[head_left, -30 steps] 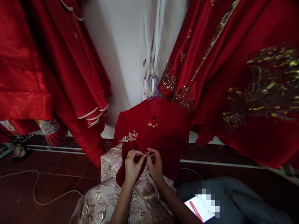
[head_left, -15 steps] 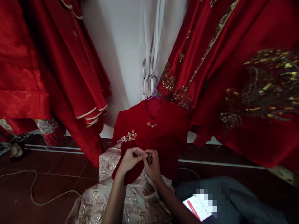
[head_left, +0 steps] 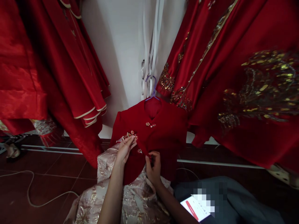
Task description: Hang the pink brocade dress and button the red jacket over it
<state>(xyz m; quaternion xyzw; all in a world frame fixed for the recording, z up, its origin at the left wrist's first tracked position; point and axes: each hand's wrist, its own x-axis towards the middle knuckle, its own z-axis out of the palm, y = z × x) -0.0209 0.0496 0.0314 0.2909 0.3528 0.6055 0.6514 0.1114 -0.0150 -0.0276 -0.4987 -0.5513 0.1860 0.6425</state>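
Note:
A small dark red jacket (head_left: 163,130) hangs on a purple hanger (head_left: 151,90) over a pale floral brocade skirt (head_left: 130,199). A pearl clasp (head_left: 150,125) closes its collar. My left hand (head_left: 125,149) lies on the jacket's front flap, fingers extended, touching a beaded gold and pearl ornament (head_left: 129,135). A second small clasp (head_left: 140,151) sits just right of it. My right hand (head_left: 153,166) is closed, pinching the jacket's front edge below that clasp.
Long red satin gowns hang at left (head_left: 58,68) and a gold-embroidered red gown at right (head_left: 245,87). White straps (head_left: 151,46) dangle down the white wall. A white cord (head_left: 30,193) loops across the dark red floor. A phone (head_left: 196,211) rests on a grey-clothed lap.
My left hand let go of the lower clasp and moved up-left to the beaded ornament. My right hand stayed low, still pinching the jacket's front edge.

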